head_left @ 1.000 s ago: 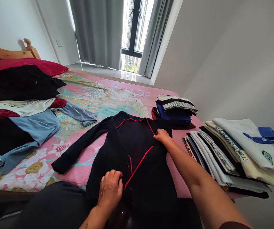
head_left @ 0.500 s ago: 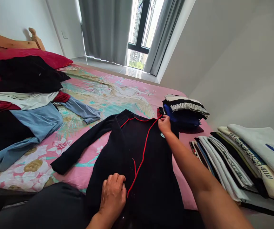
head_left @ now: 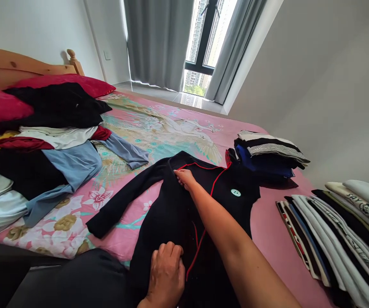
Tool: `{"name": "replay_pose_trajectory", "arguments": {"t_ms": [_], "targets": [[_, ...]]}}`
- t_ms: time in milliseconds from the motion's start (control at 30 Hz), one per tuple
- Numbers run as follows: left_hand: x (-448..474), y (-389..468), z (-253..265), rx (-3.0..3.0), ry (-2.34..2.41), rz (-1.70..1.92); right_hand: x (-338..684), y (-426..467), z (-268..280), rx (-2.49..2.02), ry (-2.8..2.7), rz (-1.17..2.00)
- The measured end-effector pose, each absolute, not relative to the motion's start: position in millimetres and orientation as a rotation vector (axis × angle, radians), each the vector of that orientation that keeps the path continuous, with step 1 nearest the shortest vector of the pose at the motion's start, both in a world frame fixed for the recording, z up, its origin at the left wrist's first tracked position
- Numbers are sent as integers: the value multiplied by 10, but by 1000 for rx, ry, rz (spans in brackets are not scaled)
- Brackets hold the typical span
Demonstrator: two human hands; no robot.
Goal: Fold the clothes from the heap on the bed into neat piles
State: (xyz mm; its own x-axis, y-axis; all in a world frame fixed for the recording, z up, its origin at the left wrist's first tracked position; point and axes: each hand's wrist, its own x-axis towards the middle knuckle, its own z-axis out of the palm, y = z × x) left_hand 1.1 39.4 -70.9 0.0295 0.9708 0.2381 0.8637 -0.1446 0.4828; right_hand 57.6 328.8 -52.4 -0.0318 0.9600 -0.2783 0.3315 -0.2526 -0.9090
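A black jacket (head_left: 161, 214) with red trim along its front edges and a round pale badge on the chest lies spread on the bed in front of me. One sleeve stretches out to the left. My left hand (head_left: 166, 269) rests low on the jacket's front, its fingers curled against the fabric near the red edge. Higher up, my right hand (head_left: 186, 177) pinches the jacket by the left side of its neckline. My right forearm crosses over the jacket and hides part of its front.
A heap of loose clothes (head_left: 75, 160) lies on the left by red pillows (head_left: 88, 83). Folded clothes (head_left: 272, 149) are stacked at the jacket's far right. A row of folded garments (head_left: 328, 231) lines the right side of the patterned bed sheet (head_left: 158, 124).
My right hand has moved left across the jacket, from the right side of the neckline to its left side. My left hand stays low on the front. The view has shifted slightly.
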Motion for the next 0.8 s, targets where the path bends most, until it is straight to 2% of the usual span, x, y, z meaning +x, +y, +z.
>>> {"name": "replay_pose_trajectory", "arguments": {"t_ms": [200,367,600,800], "targets": [[18,397,-675,2058,1893,748,999,3655,-97,-1630,-1302,1092],[20,426,-651,2050,1873,734,1443,3794,96,-1686,-1353,786],[-5,396,-564,2021,1805,715,1780,2893,-112,-1601,-1726,626],[24,370,-528,2086,1624,750,1982,1998,-258,-1957,-2129,561]]}}
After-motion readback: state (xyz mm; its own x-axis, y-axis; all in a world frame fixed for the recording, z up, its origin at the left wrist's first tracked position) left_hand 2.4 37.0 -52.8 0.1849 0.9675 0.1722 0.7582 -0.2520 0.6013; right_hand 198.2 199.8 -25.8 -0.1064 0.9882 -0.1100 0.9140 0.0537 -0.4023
